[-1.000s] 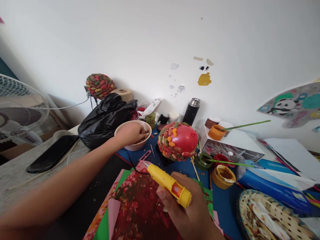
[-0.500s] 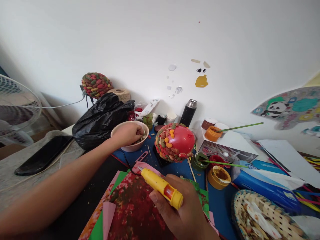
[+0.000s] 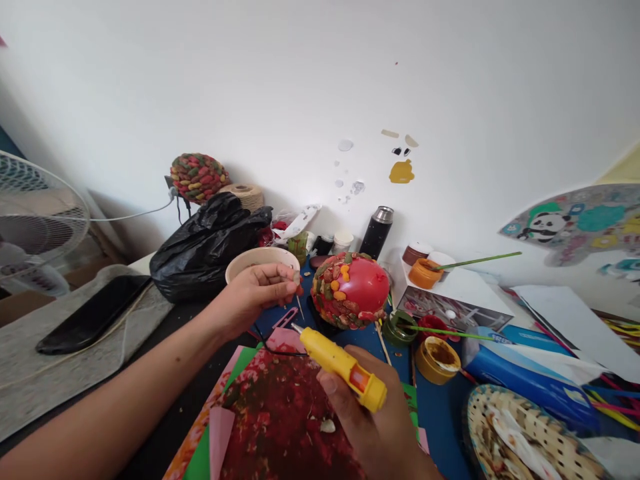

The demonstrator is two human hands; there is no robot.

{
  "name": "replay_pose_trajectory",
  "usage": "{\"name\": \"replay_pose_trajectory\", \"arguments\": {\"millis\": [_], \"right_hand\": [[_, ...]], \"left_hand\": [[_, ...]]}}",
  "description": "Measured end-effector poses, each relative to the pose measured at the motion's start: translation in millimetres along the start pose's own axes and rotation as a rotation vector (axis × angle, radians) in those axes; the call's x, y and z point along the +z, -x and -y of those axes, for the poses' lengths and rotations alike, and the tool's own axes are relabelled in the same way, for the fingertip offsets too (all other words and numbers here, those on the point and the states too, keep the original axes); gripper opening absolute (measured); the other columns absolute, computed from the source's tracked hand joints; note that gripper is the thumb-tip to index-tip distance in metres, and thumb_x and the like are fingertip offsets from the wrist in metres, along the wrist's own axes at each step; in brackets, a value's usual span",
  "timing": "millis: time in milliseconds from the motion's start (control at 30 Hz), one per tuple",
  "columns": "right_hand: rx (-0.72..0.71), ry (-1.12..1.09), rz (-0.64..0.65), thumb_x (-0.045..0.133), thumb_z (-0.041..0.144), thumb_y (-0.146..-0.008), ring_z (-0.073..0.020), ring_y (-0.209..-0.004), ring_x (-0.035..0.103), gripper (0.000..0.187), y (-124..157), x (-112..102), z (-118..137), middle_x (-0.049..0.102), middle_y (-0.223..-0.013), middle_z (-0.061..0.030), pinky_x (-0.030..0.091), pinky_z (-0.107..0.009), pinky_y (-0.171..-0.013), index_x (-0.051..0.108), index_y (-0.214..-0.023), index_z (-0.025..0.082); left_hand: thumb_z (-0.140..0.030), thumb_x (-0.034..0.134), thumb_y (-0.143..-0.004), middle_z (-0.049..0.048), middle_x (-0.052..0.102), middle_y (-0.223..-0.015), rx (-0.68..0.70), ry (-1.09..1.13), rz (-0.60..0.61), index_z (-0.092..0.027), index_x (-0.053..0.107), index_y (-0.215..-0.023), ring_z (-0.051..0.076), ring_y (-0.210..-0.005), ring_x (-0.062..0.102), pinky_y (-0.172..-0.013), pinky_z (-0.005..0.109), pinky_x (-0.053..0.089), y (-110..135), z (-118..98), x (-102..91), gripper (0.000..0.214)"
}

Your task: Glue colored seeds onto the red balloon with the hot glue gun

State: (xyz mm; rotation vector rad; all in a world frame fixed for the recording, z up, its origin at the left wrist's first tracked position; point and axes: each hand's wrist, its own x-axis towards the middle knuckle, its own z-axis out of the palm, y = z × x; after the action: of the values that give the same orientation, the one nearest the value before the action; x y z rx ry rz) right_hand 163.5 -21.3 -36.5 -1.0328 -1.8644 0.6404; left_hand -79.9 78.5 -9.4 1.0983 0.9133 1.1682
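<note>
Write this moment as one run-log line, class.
left hand: pinching a small shell piece, in front of bowl | right hand: gripping yellow glue gun | red balloon: partly shell-covered

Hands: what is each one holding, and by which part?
The right hand grips the yellow glue gun around its rear body. The left hand pinches a small shell-like piece between its fingers.

A plain white wall rises behind the cluttered table; a white fan stands far left, evenly lit.
</note>
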Motion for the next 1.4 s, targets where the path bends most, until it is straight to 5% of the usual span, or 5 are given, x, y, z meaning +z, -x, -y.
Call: {"name": "replay_pose_trajectory", "arguments": {"millis": [300,600,833,1200,1400], "right_hand": [[0.36,-0.331,-0.257,0.063,0.079,-0.102,-0.0139,-0.049,0.051,0.066,-3.8,-3.0,-1.9,0.057,-0.058,0.0017,0.043,-0.024,-0.046,0.082,-0.084,0.018],[0.302,-0.315,-0.295,0.078,0.068,-0.096,-0.0141,-0.05,0.052,0.049,-6.9,10.9,-12.6,0.061,-0.06,0.0021,0.04,-0.023,-0.043,0.08,-0.088,0.02],[0.28,-0.307,-0.237,0.079,0.042,-0.093,-0.0189,-0.065,0.071,0.024,-14.0,6.4,-2.5,0.077,-0.075,-0.003,0.059,-0.026,-0.059,0.079,-0.085,0.019],[0.212,-0.191,-0.254,0.076,0.035,-0.095,-0.0168,-0.062,0.065,0.025,-13.1,9.0,-9.7,0.069,-0.073,-0.0007,0.052,-0.026,-0.057,0.069,-0.075,0.021],[0.152,-0.172,-0.221,0.076,0.03,-0.096,-0.0152,-0.064,0.064,0.023,-13.7,8.3,-9.4,0.067,-0.073,0.0017,0.051,-0.024,-0.059,0.071,-0.076,0.022]], "left_hand": [[-0.047,0.111,-0.06,0.0036,0.076,-0.073,-0.176,0.203,0.091,-0.017,0.081,-0.078,0.011,-0.061,0.06,-0.059,0.021,0.048,19.5,31.9,27.5,0.046],[-0.051,0.109,-0.063,0.0043,0.078,-0.069,-0.371,0.155,0.331,-0.017,0.083,-0.084,0.009,-0.051,0.061,-0.044,0.016,0.039,39.4,40.1,38.8,0.048],[-0.046,0.111,-0.061,0.0023,0.075,-0.063,-0.448,0.173,0.347,-0.015,0.08,-0.083,0.009,-0.047,0.06,-0.041,0.014,0.042,42.2,38.8,41.7,0.05],[-0.053,0.108,-0.065,0.0111,0.085,-0.081,-0.512,0.291,0.392,-0.012,0.085,-0.084,0.011,-0.055,0.069,-0.044,0.014,0.053,39.3,42.3,38.2,0.051],[-0.047,0.111,-0.06,0.0077,0.082,-0.076,-0.519,0.275,0.386,-0.013,0.084,-0.082,0.01,-0.054,0.067,-0.044,0.014,0.052,39.2,44.7,37.6,0.049]]}}
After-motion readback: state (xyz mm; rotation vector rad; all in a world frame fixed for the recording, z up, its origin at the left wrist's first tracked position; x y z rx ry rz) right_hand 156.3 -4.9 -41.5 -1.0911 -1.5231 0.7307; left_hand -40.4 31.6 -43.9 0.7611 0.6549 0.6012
